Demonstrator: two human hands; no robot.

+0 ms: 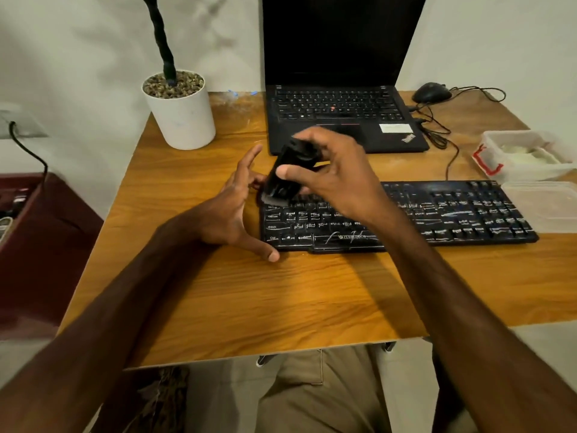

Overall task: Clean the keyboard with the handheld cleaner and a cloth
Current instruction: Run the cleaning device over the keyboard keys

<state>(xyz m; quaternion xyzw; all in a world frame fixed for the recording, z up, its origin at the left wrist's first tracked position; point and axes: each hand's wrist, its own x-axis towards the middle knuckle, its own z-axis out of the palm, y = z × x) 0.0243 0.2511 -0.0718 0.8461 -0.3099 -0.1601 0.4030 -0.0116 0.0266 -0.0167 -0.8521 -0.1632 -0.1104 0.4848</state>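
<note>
Your right hand point(331, 179) grips the cleaner point(290, 170): sweep it toward 3 o'clock, bracing the keyboard point(452, 214) with your spread left hand point(228, 210).

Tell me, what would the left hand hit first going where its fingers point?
The left hand probably meets the black handheld cleaner in the right hand; depth is unclear, else the black laptop's front edge.

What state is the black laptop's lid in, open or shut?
Open. The black laptop has its lid raised, showing its keys and trackpad; the screen is dark.
</note>
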